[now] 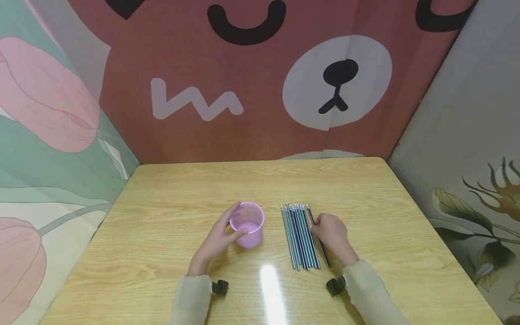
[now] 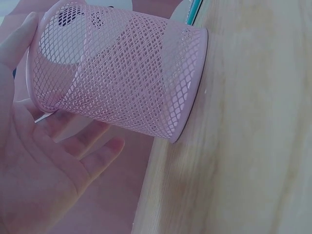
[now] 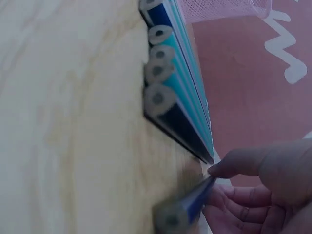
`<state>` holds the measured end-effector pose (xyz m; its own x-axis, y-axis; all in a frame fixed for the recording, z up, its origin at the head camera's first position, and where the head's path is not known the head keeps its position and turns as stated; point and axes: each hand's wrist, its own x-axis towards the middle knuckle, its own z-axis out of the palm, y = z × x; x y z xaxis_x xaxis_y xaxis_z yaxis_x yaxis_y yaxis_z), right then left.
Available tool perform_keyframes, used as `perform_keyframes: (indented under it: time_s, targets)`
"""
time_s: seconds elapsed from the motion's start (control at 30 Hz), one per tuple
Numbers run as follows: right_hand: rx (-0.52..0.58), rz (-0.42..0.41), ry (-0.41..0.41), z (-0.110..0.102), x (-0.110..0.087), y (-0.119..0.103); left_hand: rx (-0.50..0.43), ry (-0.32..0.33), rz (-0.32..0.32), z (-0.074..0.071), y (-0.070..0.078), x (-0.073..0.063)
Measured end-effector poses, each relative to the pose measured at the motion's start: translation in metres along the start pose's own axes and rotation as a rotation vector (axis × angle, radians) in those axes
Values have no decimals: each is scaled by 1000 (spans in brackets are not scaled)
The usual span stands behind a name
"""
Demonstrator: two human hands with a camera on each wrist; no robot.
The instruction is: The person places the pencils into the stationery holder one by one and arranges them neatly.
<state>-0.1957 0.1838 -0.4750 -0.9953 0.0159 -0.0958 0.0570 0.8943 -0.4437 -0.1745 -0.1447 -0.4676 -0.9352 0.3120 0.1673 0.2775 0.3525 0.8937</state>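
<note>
A pink mesh pencil cup [image 1: 255,238] stands upright on the table. My left hand [image 1: 219,237] holds it near the rim, thumb on the near side and fingers round the far side. In the left wrist view, the lower fingers [image 2: 100,158] of that hand spread loosely beside the mesh. To the right of the cup, several teal and dark blue pencils [image 1: 298,239] lie side by side in a row. My right hand [image 1: 333,232] pinches a dark blue pencil [image 3: 196,197] between thumb and fingers, at the row's right side. Its unsharpened end points toward the right wrist camera.
The wooden table [image 1: 183,185] reaches back to a wall cloth [image 1: 260,140] with a bear print. Patterned cloths hang on the left and right sides. A bright light reflection lies on the tabletop at the front.
</note>
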Motion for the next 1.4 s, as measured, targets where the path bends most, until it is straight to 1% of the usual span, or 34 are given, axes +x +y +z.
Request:
perform_keyframes:
  time_s: [0.1,0.17,0.3,0.4,0.53,0.6,0.77,0.9,1.03,1.23,1.4]
  targets:
    - [91,14,-9,-1,1,6,-7,0,6,0,-1,0]
    - [195,30,-28,-3,1,11,-19,3,9,0,-2,0]
    - [440,59,-76,-9,0,20,-41,5,8,1,-3,1]
    - [581,67,-105,-16,-1,24,-44,-2,8,3,-4,1]
    - [709,54,-91,-26,-4,22,-39,-15,23,3,-4,2]
    - [766,38,-67,-32,-6,18,-39,-17,28,4,-5,3]
    - [882,-17,3,-44,-14,-3,-57,-12,18,6,-8,4]
    - [977,-55,76,-52,-23,-27,-87,-8,10,8,-9,5]
    - [1068,-110,156,-54,-29,-50,-118,-1,-12,11,-8,3]
    - [1185,-216,244,-56,-30,-86,-199,36,-24,15,-11,0]
    - [1229,-287,308,-49,-24,-111,-263,66,-5,19,-13,1]
